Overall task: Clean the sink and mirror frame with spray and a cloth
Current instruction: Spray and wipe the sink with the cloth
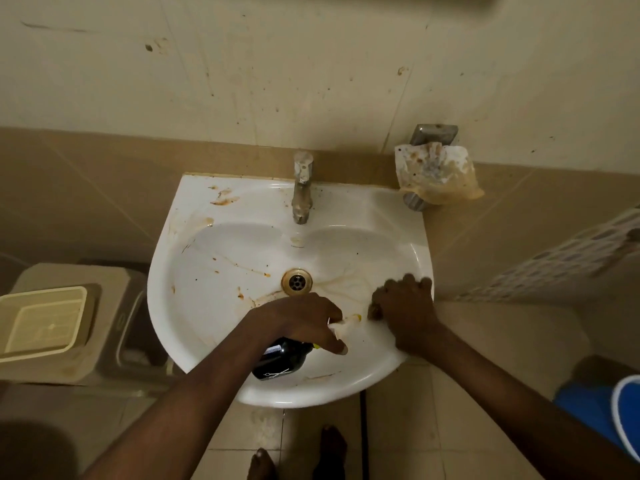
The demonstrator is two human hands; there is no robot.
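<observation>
The white sink is streaked with brown stains around its drain and along its left rim. My left hand is shut on a black spray bottle, held over the front of the basin with the pale nozzle pointing right. My right hand presses on the basin's right side with its fingers curled at the rim. A small brown cloth-like piece peeks out under its thumb; the rest is hidden by the hand.
A stained metal tap stands at the back of the sink. A wall holder covered in dirty plastic hangs at the right. A beige bin sits to the left, and a blue bucket to the right on the tiled floor.
</observation>
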